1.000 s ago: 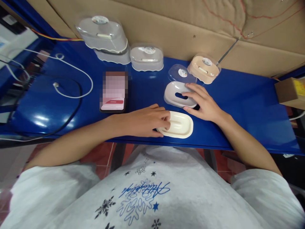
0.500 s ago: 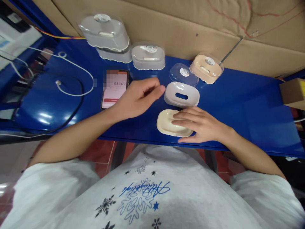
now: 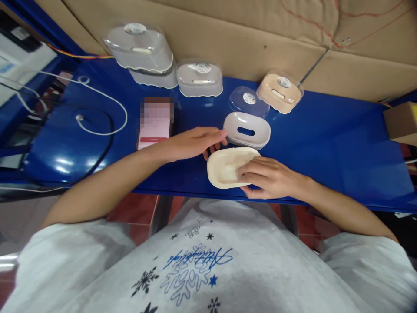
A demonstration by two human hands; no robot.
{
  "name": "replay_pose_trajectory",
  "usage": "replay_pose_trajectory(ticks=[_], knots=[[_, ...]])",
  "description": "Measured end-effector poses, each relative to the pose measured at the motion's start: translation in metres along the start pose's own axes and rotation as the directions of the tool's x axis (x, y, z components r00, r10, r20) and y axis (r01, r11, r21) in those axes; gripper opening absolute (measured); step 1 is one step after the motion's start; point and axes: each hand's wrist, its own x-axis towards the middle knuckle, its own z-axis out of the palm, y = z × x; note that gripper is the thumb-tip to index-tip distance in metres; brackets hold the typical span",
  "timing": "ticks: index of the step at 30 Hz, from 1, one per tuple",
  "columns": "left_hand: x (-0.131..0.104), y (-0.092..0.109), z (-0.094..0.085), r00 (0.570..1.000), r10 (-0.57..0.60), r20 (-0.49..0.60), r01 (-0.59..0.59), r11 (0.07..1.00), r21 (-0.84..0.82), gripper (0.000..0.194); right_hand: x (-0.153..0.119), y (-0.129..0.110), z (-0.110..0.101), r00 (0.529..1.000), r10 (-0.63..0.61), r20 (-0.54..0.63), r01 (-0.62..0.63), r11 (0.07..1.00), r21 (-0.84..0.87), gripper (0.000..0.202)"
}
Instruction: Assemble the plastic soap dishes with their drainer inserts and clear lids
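A cream oval dish, shallow and open upward, is tilted near the front edge of the blue table. My right hand pinches its right end, fingers inside and thumb at the near rim. Just beyond the dish's far left rim, my left hand has its thumb stretched out and its fingertips hanging apart; I cannot tell whether they touch the dish. Behind the cream dish lies a whitish oval soap dish insert with a slot through its middle, close to my left thumb. A clear lid with a round sticker rests behind that.
A peach lidded soap box stands at the back right. Grey lidded boxes stand at the back, with stacked ones further left. A phone lies beside my left forearm. White cable loops across the table's left side.
My right hand has closed on the cream dish's right end and tilted it, shifting it slightly left. My left hand has come down toward the dish, its fingers spreading.
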Motion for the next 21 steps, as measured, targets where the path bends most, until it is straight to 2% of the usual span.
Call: replay_pose_trajectory(ticks=[2,5,8,10,11,13,15,16,18,21], knots=[[0.001,0.000,0.006,0.993,-0.029,0.116,0.054,0.974,-0.222,0.071,0.001,-0.001,-0.003,0.999,-0.010,-0.045,0.007,0.998,-0.060,0.009],[0.001,-0.002,0.021,0.951,-0.026,0.307,0.182,0.852,-0.491,0.091,0.001,-0.001,-0.003,0.998,-0.020,-0.067,0.009,0.988,-0.156,0.013],[-0.001,-0.006,0.033,0.933,0.003,0.359,0.235,0.752,-0.616,0.104,-0.003,0.004,-0.001,0.996,-0.035,-0.086,0.022,0.988,-0.152,0.012],[-0.002,-0.008,0.036,0.938,0.015,0.346,0.235,0.705,-0.669,0.104,-0.007,0.009,-0.002,0.994,-0.017,-0.112,0.006,0.995,-0.097,0.027],[-0.002,-0.010,0.035,0.942,0.020,0.334,0.230,0.686,-0.690,0.103,-0.010,0.013,-0.003,0.992,0.032,-0.123,-0.041,0.996,-0.074,0.034],[-0.002,-0.012,0.034,0.944,0.027,0.329,0.226,0.676,-0.702,0.099,-0.014,0.023,-0.005,0.967,0.213,-0.138,-0.223,0.973,-0.061,0.040],[0.000,-0.014,0.033,0.937,0.036,0.347,0.217,0.718,-0.661,0.096,-0.018,0.036,-0.006,0.908,0.402,-0.120,-0.413,0.907,-0.086,0.041],[0.001,-0.015,0.033,0.933,0.036,0.357,0.214,0.743,-0.634,0.096,-0.020,0.042,-0.005,0.884,0.458,-0.097,-0.466,0.879,-0.101,0.041],[0.003,-0.017,0.034,0.927,0.022,0.374,0.227,0.760,-0.608,0.096,-0.023,0.054,-0.002,0.872,0.489,-0.034,-0.489,0.863,-0.128,0.043],[0.003,-0.018,0.037,0.918,-0.022,0.397,0.298,0.700,-0.650,0.095,-0.026,0.063,0.000,0.886,0.464,0.024,-0.454,0.875,-0.169,0.042]])
